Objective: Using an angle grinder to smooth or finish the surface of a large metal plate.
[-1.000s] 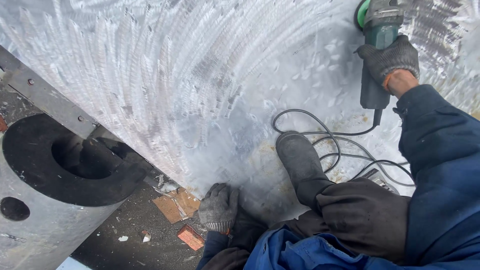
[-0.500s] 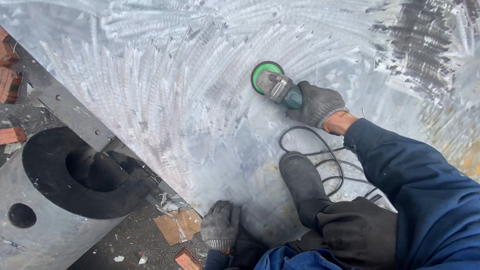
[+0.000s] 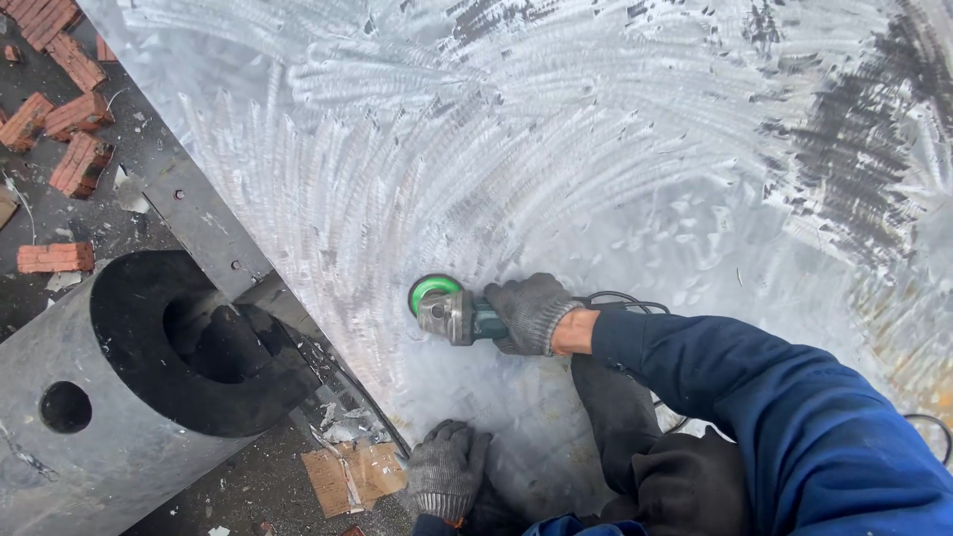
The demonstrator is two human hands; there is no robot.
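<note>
Two gloved hands at work: right hand (image 3: pixel 531 313) clenched round angle grinder (image 3: pixel 452 310), swept down from sheet's far right to near left edge of metal sheet (image 3: pixel 596 149). Left hand (image 3: pixel 447 474) braces flat, fingers spread, on sheet's near edge. Swirl marks suggest grinding pass advancing leftward.

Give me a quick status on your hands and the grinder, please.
Right hand gripping angle grinder, disc on metal sheet. Left hand braced at sheet's edge. Power cord trailing behind.

No labels, signs or screens show anywhere in the view. The only packaging-like item is a flattened brown cardboard scrap (image 3: pixel 354 474), roughly rectangular and torn, lying on the dark ground just beside the metal sheet's lower edge.
</note>
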